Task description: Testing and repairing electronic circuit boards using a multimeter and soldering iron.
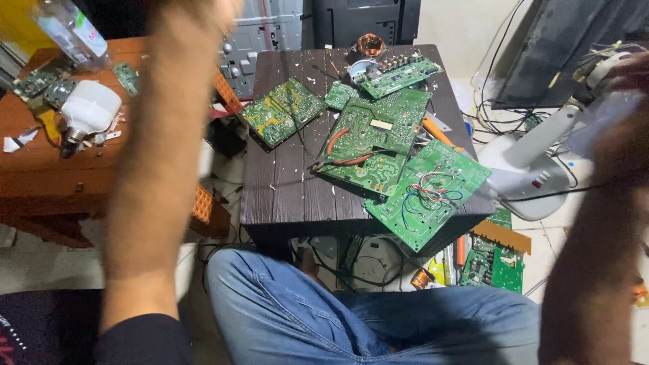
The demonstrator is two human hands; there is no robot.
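We see both arms raised and blurred at the sides of the view. Our left hand (pixel 203 8) reaches up past the top edge, so we cannot tell whether it is open or closed, or whether it has hold of anything. Our right hand (pixel 625 78) is a blur at the right edge, close to a white fan-like appliance (pixel 534 169) standing on the floor; we cannot tell how far it is open or whether it grips anything.

Between the arms stands the dark wood-grain worktop (pixel 284 182), speckled with small white flecks. On it lie several green circuit boards: a large one in the middle (pixel 375 138) with red wires across it, another (pixel 426 192) overhanging the front right corner with a tangle of coloured wires, a smaller one (pixel 282 111) on the left, and a long narrow one (pixel 399 74) near the back. A copper coil (pixel 370 46) sits at the back edge.

To the left, on an orange-brown table (pixel 40 176), rests a white light bulb (pixel 86 111) beside more board pieces. A clear plastic bottle (pixel 71 30) appears at the top left. Our blue jeans (pixel 304 318) fill the bottom.
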